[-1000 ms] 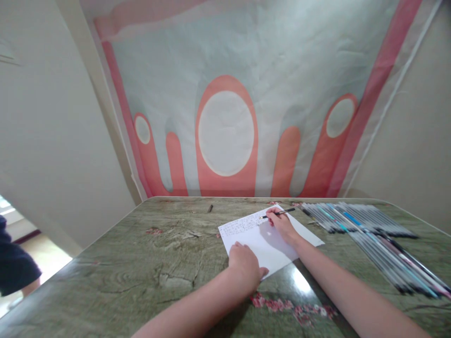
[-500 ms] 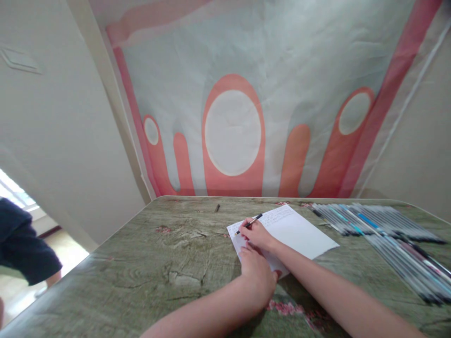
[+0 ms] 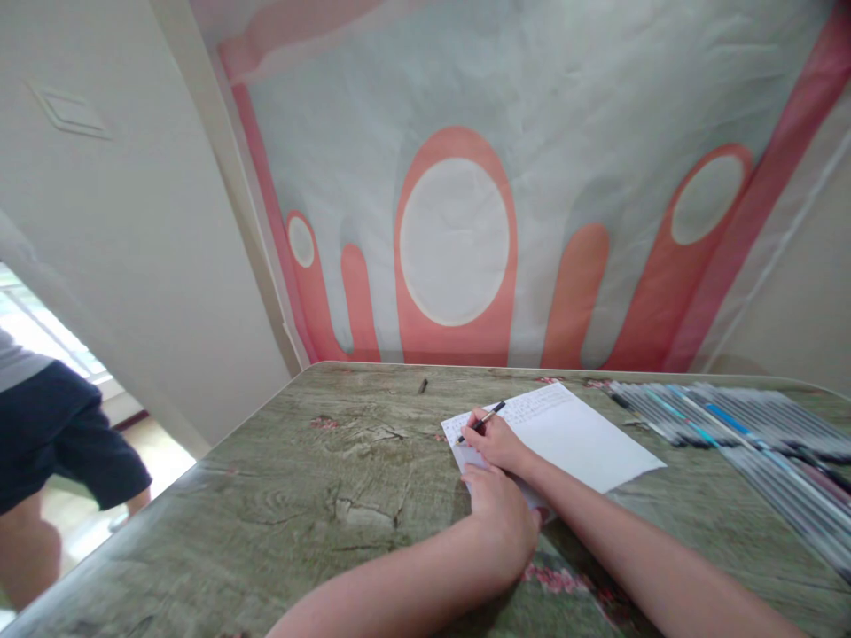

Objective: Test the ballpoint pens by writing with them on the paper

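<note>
A white sheet of paper [image 3: 591, 443] lies slanted on the table, with rows of handwriting along its upper left side. In my right hand [image 3: 495, 440] a dark pen [image 3: 493, 413] is gripped, its tip down at the paper's left part near the written rows. My left hand [image 3: 498, 505] rests flat over the paper's lower left corner, just below the right hand, fingers stretched out. Part of the sheet is hidden under both hands and the right forearm.
Many slim pens [image 3: 731, 425] lie in rows on the right of the wood-patterned table [image 3: 299, 523]. A small dark cap-like piece [image 3: 424, 386] sits near the back edge. Behind stands a wall with a pink and grey print [image 3: 458, 346]. At far left, a person in dark shorts [image 3: 59, 434].
The view has shifted, so the table and hands appear a little further right. At the left, more of the person shows. The right hand still grips the pen on the paper.
</note>
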Tool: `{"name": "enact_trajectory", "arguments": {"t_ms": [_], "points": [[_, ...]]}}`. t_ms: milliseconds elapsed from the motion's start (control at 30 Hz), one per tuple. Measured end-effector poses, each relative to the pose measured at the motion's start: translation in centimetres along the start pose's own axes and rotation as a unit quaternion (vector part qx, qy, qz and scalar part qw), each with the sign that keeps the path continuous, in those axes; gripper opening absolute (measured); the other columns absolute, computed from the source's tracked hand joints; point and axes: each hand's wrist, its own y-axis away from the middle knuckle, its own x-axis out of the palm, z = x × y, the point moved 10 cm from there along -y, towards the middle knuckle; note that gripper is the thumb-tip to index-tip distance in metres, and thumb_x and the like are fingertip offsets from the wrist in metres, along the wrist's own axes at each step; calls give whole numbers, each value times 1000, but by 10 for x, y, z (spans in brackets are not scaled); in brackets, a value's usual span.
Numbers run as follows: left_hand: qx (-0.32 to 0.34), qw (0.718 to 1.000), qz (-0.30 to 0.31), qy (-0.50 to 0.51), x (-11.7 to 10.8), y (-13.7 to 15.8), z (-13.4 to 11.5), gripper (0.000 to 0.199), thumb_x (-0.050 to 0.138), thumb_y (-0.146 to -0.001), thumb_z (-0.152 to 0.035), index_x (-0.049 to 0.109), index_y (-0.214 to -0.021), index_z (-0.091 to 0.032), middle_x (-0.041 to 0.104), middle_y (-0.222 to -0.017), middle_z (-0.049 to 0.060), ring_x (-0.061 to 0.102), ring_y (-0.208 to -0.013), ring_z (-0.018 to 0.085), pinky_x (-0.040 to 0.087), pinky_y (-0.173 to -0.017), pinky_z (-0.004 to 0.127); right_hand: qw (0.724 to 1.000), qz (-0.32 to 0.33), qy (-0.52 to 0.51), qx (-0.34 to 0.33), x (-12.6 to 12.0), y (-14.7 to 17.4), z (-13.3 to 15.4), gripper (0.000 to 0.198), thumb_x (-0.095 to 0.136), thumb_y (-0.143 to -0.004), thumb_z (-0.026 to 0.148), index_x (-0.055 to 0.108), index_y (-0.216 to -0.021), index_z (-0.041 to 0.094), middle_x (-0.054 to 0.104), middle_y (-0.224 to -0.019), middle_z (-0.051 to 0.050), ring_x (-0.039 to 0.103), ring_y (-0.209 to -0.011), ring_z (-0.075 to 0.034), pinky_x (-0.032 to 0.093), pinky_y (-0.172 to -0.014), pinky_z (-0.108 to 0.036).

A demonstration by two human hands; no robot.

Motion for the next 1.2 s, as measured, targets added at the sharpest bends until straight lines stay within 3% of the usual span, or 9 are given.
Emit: {"name": "enact_trajectory", "arguments": {"t_ms": [633, 800, 900, 1000, 1067, 1133, 1200], "points": [[15, 1000, 13, -19, -2, 2, -3, 66, 45, -77, -47, 48, -121, 2, 44, -122, 31, 37, -111, 50, 26, -85, 59, 1000, -11, 5, 0, -3, 0, -1, 10, 51, -69, 22, 47, -60, 20, 50, -52, 5, 45, -51, -10, 36, -51, -21], [39, 999, 5, -15, -9, 0, -5, 66, 48, -75, -49, 49, -121, -2, 42, -125, 30, 44, -107, 45, 34, -82, 54, 996, -43, -64, 46, -11, 2, -9, 13, 50, -72, 29, 47, -63, 20, 51, -51, 5, 46, -47, -10, 38, -47, -22], [65, 998, -4, 7, -20, -3, -2, 55, 55, -71, -47, 62, -107, -5, 56, -110, 27, 53, -97, 41, 40, -77, 47, 989, -60, -120, 63, -16, 2, -12, 18, 53, -72, 36, 49, -68, 19, 53, -54, 4, 47, -47, -10, 38, -46, -22], [107, 993, -12, 40, -36, -16, 11, 43, 53, -72, -48, 70, -84, -10, 65, -85, 22, 59, -84, 35, 43, -75, 44, 976, -94, -184, 63, -23, 1, -19, 26, 56, -71, 44, 53, -75, 18, 55, -58, 3, 48, -51, -10, 38, -49, -22], [122, 992, 13, 42, -42, -32, 31, 43, 50, -73, -49, 69, -82, -12, 66, -83, 19, 60, -83, 32, 44, -74, 40, 964, -119, -228, 70, -27, 0, -27, 33, 57, -70, 49, 56, -79, 18, 55, -60, 2, 48, -53, -10, 38, -51, -22], [87, 995, 12, 53, -50, -55, 65, 35, 52, -73, -43, 68, -83, -14, 66, -84, 15, 61, -83, 27, 45, -73, 34, 951, -138, -265, 80, -29, -1, -36, 38, 58, -68, 53, 57, -81, 18, 55, -61, 2, 47, -53, -10, 37, -50, -22], [12, 997, -20, 68, -60, -81, 107, 26, 50, -75, -32, 67, -82, -13, 65, -84, 15, 60, -82, 24, 44, -73, 29, 943, -148, -286, 85, -30, -2, -41, 39, 58, -67, 54, 59, -82, 18, 55, -62, 2, 47, -52, -10, 36, -50, -22]]}}
